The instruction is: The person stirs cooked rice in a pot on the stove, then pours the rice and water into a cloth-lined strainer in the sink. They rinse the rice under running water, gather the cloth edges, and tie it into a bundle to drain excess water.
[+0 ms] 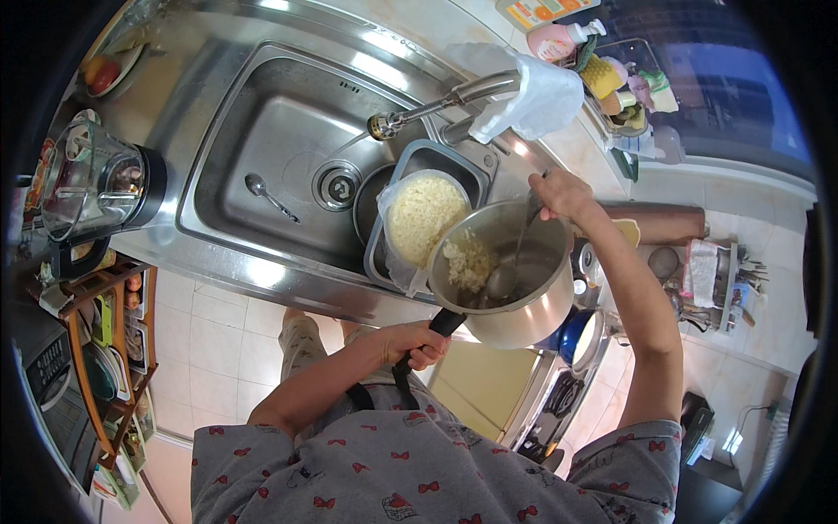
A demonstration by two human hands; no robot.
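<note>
My left hand grips the black handle of a deep metal pot, which tilts toward the sink. In my right hand is a metal ladle, its bowl down inside the pot. Some pale, crumbly mash clings to the pot's inner wall and bottom. Right beside the pot's rim, a cloth-lined round container is filled with the same kind of mash. It rests over a grey-rimmed rectangular basin at the sink's right end. Whether the pot touches the container I cannot tell.
A spoon lies in the steel sink near the drain. Over it reaches a faucet draped with a white cloth. A blender jug stands on the left counter. A blue pot sits to the right.
</note>
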